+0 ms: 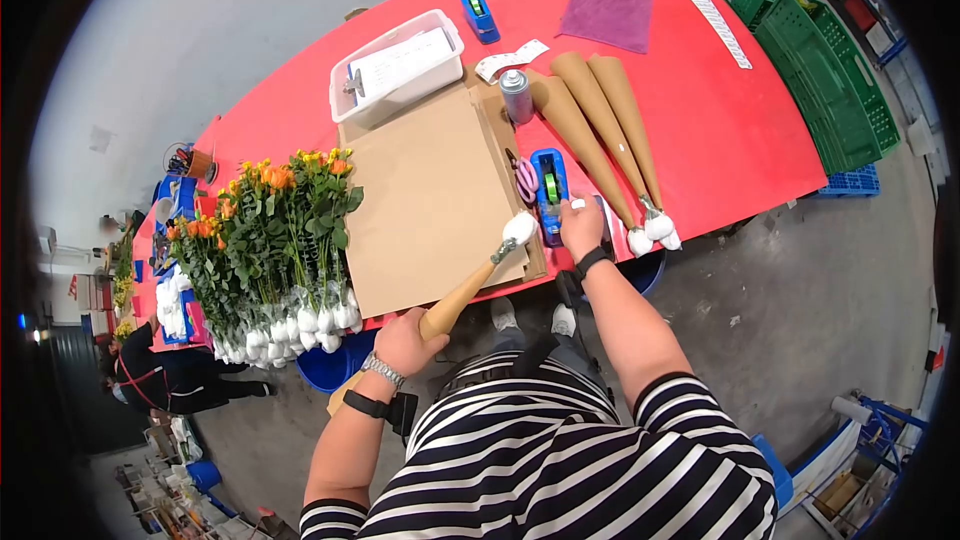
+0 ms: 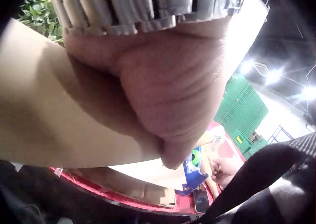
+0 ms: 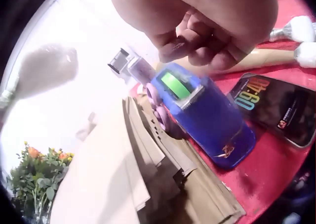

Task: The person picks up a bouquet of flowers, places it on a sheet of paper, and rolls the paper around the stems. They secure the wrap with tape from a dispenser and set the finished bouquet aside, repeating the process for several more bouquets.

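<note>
My left hand grips a slim brown kraft-paper flower wrap, tilted across the table's front edge. Its narrow end shows stems and a white padded tip. In the left wrist view the paper passes beneath the palm. Fingers curled, my right hand is right beside the blue tape dispenser; nothing shows between the fingers. In the right wrist view those fingers hang close over the dispenser's green tape roll. Pink-handled scissors lie left of the dispenser.
A kraft-paper stack lies beside orange roses with white-wrapped ends. Several finished paper cones lie to the right, near a spray can. A phone rests by the dispenser. Behind are a white bin and another dispenser.
</note>
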A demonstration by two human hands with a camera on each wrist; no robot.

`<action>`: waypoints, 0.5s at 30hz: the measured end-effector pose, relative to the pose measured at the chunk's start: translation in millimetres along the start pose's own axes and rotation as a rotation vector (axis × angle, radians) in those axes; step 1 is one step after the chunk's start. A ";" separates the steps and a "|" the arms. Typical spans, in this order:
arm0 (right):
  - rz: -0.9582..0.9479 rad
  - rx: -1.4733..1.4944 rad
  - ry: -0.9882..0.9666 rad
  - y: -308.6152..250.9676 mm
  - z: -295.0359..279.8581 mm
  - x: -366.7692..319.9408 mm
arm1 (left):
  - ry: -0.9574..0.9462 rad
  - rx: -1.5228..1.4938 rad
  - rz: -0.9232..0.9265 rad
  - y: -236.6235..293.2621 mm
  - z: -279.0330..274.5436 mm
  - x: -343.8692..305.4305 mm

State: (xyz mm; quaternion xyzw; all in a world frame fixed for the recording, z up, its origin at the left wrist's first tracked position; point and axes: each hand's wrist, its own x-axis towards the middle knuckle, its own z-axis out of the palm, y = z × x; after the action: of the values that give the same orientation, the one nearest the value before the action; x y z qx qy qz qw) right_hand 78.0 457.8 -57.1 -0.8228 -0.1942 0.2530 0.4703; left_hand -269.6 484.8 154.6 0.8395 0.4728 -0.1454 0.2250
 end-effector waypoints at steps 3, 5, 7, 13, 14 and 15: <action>-0.086 0.051 0.003 6.6 -24.4 -37.4 | 0.036 -0.051 0.001 -1.1 -2.1 3.6; 0.039 0.078 -0.087 26.2 -29.0 -59.6 | 0.006 -0.103 -0.016 -0.3 -4.1 8.9; 0.228 0.221 -0.188 34.9 -28.9 -60.3 | 0.002 -0.134 0.002 2.5 -4.3 15.1; 0.358 0.100 -0.675 4.2 -26.5 -60.4 | -0.031 -0.331 0.064 9.0 -6.3 37.3; 0.162 0.123 -0.591 -20.9 -32.0 -76.9 | -0.020 -0.372 0.076 8.6 -5.6 40.8; 0.144 0.287 -0.631 -42.0 -36.5 -90.9 | -0.012 -0.378 0.064 11.2 -8.2 43.2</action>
State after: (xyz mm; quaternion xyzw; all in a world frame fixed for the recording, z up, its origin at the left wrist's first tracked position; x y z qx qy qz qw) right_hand 24.1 402.7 16.4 -0.6415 -0.2337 0.5519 0.4788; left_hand -237.7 515.4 144.6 0.7960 0.4636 -0.0518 0.3858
